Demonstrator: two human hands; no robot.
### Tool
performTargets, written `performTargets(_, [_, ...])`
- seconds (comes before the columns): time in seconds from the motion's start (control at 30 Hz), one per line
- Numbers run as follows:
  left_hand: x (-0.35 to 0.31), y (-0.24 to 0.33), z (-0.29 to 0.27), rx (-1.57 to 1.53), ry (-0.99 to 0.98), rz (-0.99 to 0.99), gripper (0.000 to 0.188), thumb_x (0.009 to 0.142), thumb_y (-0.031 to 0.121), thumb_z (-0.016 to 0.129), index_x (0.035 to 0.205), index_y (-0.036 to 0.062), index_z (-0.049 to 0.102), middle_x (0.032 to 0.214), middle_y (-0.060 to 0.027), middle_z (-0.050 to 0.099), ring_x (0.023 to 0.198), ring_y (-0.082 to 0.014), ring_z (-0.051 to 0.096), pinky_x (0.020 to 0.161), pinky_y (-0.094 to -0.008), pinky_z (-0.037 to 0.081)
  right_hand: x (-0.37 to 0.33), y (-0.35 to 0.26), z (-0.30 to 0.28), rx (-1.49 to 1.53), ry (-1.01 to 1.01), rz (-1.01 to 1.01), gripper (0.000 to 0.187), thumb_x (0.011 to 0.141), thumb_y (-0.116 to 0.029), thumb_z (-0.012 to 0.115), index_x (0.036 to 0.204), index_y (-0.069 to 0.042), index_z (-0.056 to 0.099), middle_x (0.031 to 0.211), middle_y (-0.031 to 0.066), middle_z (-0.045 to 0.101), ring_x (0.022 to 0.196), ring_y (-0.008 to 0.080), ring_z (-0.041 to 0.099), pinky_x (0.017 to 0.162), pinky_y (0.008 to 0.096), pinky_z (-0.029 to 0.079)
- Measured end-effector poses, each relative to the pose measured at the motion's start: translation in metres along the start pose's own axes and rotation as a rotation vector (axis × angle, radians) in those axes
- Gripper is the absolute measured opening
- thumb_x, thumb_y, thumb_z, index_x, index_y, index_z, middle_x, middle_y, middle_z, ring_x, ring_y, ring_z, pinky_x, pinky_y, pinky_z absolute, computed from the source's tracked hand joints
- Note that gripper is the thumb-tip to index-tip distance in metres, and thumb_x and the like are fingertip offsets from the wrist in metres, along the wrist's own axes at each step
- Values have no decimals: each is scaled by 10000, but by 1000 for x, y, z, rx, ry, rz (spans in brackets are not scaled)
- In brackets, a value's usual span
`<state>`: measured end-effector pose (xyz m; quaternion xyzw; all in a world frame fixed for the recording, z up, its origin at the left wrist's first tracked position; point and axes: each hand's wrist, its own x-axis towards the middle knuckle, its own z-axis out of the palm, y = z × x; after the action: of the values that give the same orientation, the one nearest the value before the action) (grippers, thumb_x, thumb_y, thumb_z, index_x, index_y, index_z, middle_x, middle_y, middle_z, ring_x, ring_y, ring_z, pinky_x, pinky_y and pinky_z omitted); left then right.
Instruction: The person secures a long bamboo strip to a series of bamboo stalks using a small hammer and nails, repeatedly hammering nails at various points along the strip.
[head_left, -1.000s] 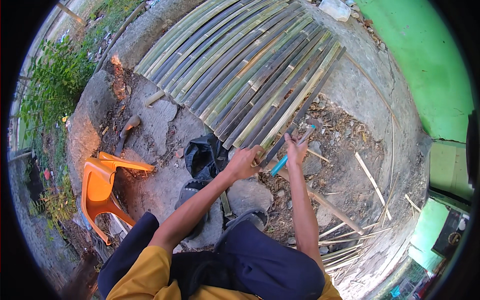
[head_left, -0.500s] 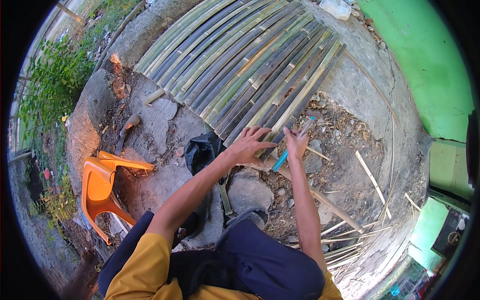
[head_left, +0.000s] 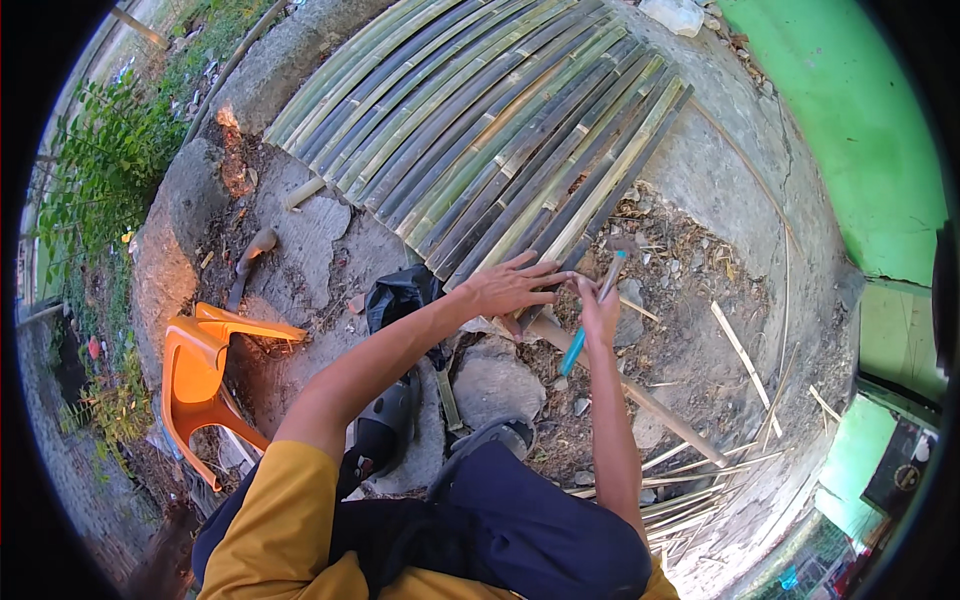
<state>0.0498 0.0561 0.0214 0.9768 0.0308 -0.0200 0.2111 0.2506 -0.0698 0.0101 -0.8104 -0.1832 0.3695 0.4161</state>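
Note:
Split bamboo slats, green and dark, lie side by side in a panel in front of me. My left hand rests over the near ends of the slats at the panel's right side, fingers stretched and thumb apart. My right hand is closed round a hammer with a teal grip, its blurred head up near the panel's right edge. The fingertips of both hands meet at the last slat; anything small between them cannot be made out. Beneath the slat ends runs a round bamboo pole.
An orange plastic chair lies at left, near a curved-handled tool. A black plastic bag sits by my left forearm. Thin bamboo strips are scattered at lower right. A green wall rises on the right.
My left hand has shifted right, its fingers reaching to my right hand. My right hand has turned slightly with the hammer, the teal grip swinging a little right and down.

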Motion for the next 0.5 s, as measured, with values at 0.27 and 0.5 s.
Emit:
performTargets(0.27, [-4, -8, 6, -89, 103, 58, 917, 549, 582, 877, 1317, 217, 534, 1746, -1, 178, 1575, -315, 264, 1296, -545, 239, -56, 32, -70, -489, -159, -31, 449, 833, -236, 876, 1019, 15, 554, 926, 189, 768, 827, 245, 767, 748, 361, 601])
performTargets(0.5, [-5, 7, 7, -80, 93, 42, 868, 551, 533, 903, 1277, 206, 556, 1714, 2, 270, 1563, -317, 296, 1326, -530, 187, -63, 43, -82, -386, -136, -102, 424, 794, -92, 882, 1025, 11, 542, 918, 184, 772, 857, 236, 766, 774, 389, 599])
